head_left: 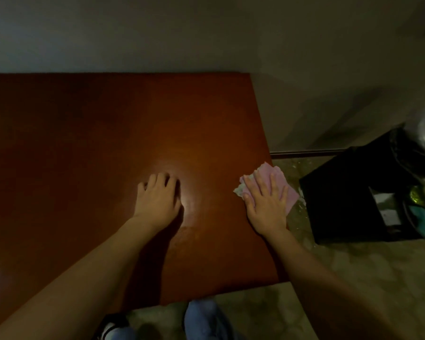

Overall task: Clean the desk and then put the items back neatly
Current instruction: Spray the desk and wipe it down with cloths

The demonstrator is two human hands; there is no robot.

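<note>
Pink cloth (277, 185), flattened under the right hand (265, 204) at the right edge of the desk (84, 155), partly overhanging that edge. Fingers straight and spread, pressing rather than gripping, probably to drag the whole cloth flat across the wood. Left hand (157, 200) planted mid-desk, holding nothing, fingertips slightly bent against the surface, likely bracing during the reach. Reddish-brown wood bare around both hands, glossy near the left one; wiping apparently under way, items not yet put back. On the floor just right of the desk, a black box (349, 192) with assorted items beside a dark bin (407, 148) lined with pale plastic. No obstruction to the stroke.
</note>
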